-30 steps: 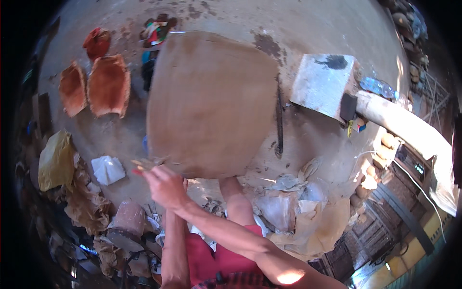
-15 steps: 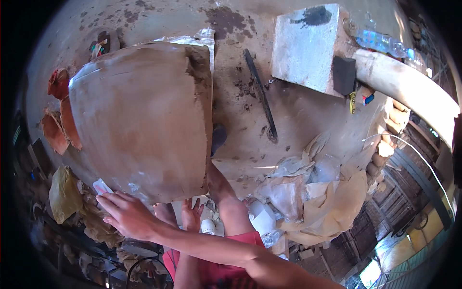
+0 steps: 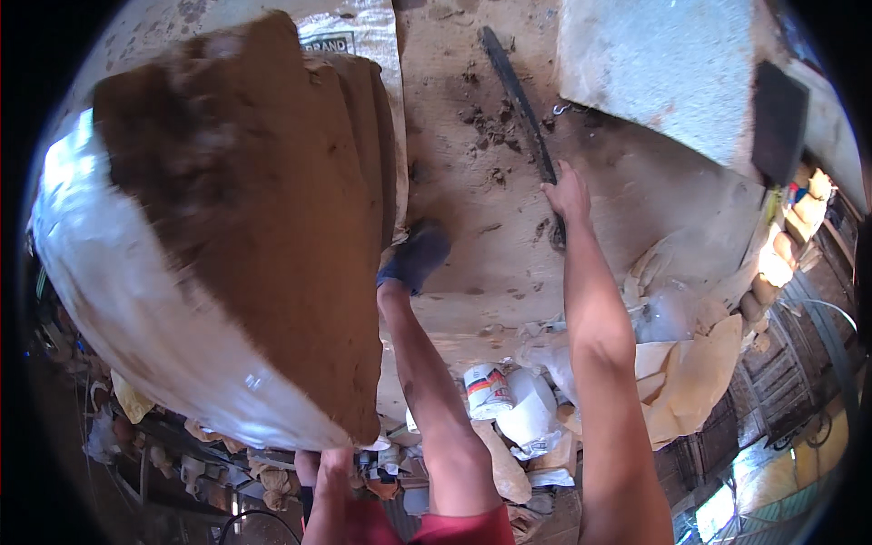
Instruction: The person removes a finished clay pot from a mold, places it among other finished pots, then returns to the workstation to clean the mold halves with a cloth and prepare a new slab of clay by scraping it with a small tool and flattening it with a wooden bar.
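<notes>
A big block of brown clay [image 3: 300, 218] fills the left side, its upper face dark and rough. A whitish plastic sheet [image 3: 154, 309] wraps its near left side. My left hand [image 3: 334, 457] is at the block's near lower edge, its fingers hidden under the block. To the right my right arm stretches forward, and my right hand [image 3: 569, 193] is closed at the near part of a long, thin dark bar [image 3: 518, 86]. The bar lies on the floor among clay crumbs [image 3: 495, 132].
A pale block [image 3: 654, 73] with a dark slab [image 3: 779, 123] stands at the far right. My foot [image 3: 418, 254] is beside the clay. Crumpled plastic [image 3: 699, 381], a white tub [image 3: 489, 391] and a white container [image 3: 529, 413] lie near right. A printed sack [image 3: 354, 23] lies behind the clay.
My right hand has gone from the clay's near left corner across to the dark bar. The clay now looks tilted up, with more of its dark bare face showing. My left hand's fingers are now hidden.
</notes>
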